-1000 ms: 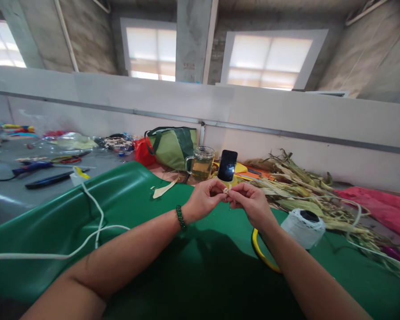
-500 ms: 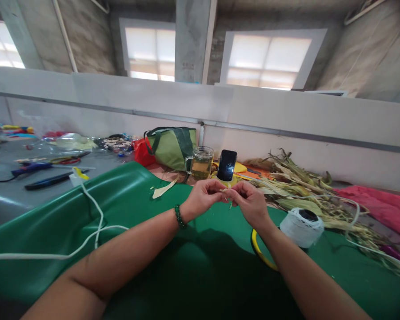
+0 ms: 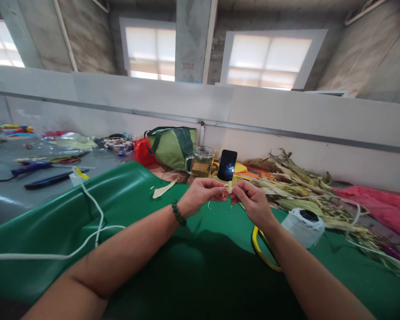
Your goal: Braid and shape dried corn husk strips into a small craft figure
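Observation:
My left hand (image 3: 205,191), with a green bead bracelet (image 3: 179,212) at the wrist, pinches one side of a small pale strip (image 3: 230,186) that looks like corn husk. On its other side my right hand (image 3: 253,201) pinches the same strip between thumb and forefinger. Both hands are raised over the green mat (image 3: 216,240), fingertips close together. Just behind them a phone (image 3: 227,165) stands upright. Below my right wrist lies a yellow-handled tool (image 3: 264,251), partly hidden by the forearm. A flat husk piece (image 3: 166,189) rests on the mat to the left.
A glass mug (image 3: 202,162) of yellowish drink and a green bag (image 3: 173,146) stand at the back. Dried husks (image 3: 296,182) heap up on the right, beside a white thread spool (image 3: 303,227). A white cable (image 3: 53,256) crosses the mat's left side; tools (image 3: 50,180) lie beyond.
My fingertips have drawn slightly apart, and the pale strip between them now shows more. My right hand has shifted a little to the right.

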Action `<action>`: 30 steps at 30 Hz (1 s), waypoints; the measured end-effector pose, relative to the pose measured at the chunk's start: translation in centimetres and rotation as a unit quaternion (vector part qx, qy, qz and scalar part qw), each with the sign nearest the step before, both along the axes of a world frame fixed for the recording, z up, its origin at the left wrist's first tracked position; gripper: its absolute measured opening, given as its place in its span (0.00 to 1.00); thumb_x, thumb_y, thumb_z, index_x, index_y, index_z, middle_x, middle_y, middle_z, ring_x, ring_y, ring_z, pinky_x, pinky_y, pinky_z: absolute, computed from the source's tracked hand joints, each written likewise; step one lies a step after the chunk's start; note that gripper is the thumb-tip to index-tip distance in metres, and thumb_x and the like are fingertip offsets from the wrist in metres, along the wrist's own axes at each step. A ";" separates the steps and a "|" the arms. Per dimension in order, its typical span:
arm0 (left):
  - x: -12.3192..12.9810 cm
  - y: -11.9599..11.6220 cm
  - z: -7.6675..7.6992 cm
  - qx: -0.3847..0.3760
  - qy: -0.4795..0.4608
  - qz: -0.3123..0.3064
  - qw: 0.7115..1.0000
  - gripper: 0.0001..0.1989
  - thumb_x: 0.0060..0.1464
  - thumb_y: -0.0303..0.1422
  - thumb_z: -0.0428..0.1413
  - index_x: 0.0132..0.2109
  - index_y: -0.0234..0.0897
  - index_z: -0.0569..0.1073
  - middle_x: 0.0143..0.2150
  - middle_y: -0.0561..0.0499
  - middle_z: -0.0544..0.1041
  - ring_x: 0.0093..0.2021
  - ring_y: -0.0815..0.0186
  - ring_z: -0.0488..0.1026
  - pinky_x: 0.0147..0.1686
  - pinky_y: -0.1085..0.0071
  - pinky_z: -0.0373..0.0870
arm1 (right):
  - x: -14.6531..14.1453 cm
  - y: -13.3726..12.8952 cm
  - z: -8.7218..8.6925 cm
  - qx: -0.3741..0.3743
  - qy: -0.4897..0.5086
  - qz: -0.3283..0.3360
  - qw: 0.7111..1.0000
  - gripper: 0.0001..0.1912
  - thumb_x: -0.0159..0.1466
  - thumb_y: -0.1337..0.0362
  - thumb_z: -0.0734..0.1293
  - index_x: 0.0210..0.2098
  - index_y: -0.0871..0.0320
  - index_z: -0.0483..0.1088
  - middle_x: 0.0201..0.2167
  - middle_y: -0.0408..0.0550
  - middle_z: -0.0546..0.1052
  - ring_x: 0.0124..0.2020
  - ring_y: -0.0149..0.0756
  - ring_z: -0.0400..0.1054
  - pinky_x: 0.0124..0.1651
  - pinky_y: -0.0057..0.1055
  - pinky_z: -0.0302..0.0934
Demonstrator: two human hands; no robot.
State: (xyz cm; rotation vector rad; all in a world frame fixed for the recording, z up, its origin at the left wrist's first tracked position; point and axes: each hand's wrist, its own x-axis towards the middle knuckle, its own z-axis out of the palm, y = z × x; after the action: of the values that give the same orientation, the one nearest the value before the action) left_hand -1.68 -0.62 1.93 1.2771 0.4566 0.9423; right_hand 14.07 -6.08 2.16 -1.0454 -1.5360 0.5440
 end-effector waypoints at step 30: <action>-0.3 -0.2 0.0 0.149 0.063 -0.023 0.987 0.18 0.38 0.42 0.66 0.32 0.30 0.79 0.24 0.50 0.78 0.27 0.68 0.74 0.34 0.70 0.73 | -0.2 -0.2 -0.9 0.111 -0.153 -0.143 0.972 0.14 0.61 0.54 0.62 0.23 0.55 0.65 0.17 0.41 0.67 0.19 0.30 0.58 0.24 0.29 0.53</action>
State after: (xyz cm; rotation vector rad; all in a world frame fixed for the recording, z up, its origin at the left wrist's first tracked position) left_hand -1.95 -0.78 1.91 1.6197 0.3917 0.9180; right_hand 13.84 -6.29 1.27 -1.1865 -1.6304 0.0082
